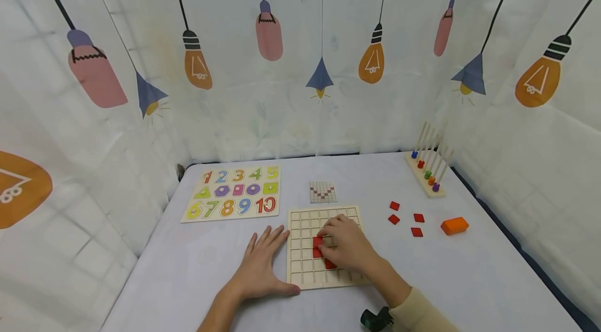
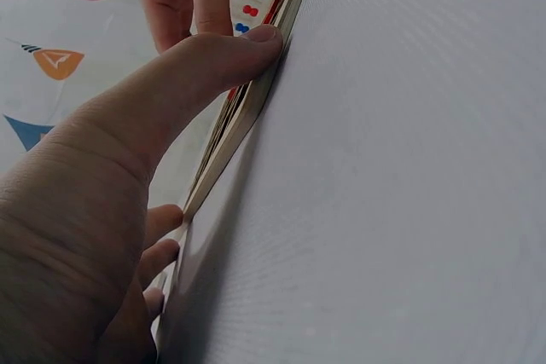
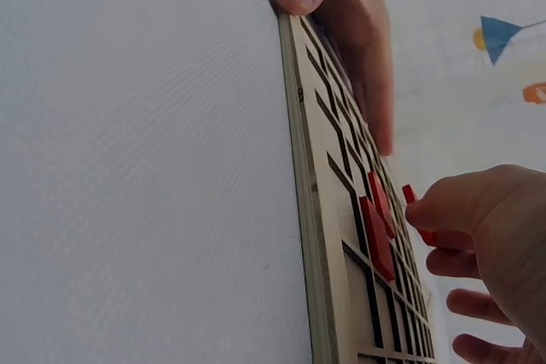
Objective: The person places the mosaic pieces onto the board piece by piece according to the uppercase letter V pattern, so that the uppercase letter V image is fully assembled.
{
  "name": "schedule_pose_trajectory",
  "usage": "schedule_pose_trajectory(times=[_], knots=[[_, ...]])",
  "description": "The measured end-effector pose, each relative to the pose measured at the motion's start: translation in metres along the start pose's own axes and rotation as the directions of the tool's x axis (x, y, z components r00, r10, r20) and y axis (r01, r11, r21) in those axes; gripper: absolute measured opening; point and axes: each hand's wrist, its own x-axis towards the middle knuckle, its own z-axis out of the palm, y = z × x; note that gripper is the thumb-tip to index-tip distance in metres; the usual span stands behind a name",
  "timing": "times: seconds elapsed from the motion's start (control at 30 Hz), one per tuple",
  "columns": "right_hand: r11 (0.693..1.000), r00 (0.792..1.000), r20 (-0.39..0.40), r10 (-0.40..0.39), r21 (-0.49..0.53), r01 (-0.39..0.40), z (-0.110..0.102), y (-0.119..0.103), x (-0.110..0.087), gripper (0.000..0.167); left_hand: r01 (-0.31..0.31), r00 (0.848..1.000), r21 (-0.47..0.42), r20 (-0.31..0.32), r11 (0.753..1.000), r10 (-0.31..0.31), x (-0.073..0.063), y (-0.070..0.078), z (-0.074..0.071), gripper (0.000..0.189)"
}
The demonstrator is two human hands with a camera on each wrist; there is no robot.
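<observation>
A wooden grid board (image 1: 300, 269) lies on the white table. My left hand (image 1: 263, 269) rests at its left side with fingers spread, thumb at the near edge. Over the board, my right hand (image 1: 346, 246) pinches a small red square tile (image 3: 409, 193) between thumb and fingers, just off the grid in the right wrist view. Two more red tiles sit in grid cells, one (image 3: 377, 240) nearer and another (image 3: 380, 202) behind it. The left wrist view shows the left thumb (image 2: 256, 40) along the board's edge; most of the grid is hidden there.
Several loose red tiles (image 1: 417, 232) lie right of the board, beside an orange block (image 1: 454, 225). Behind the board is a small patterned grid card (image 1: 322, 192). A number-and-shape puzzle (image 1: 230, 192) stands back left, a pegged bead stand (image 1: 429, 178) back right. Something dark green (image 1: 375, 320) is near the right sleeve.
</observation>
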Motion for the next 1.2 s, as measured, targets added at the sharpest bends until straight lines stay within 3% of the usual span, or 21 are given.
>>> schedule_pose_trajectory(times=[0.67, 1.2], knots=[[1.000, 0.999, 0.043, 0.001, -0.027, 0.000, 0.016, -0.015, 0.021, 0.019, 0.007, 1.000, 0.009, 0.011, 1.000, -0.007, 0.001, -0.003, 0.002, 0.143], [1.000, 0.997, 0.073, 0.027, -0.009, -0.026, 0.016, -0.020, 0.021, 0.018, 0.001, 1.000, 0.002, 0.004, 1.000, -0.001, 0.000, -0.002, 0.002, 0.142]])
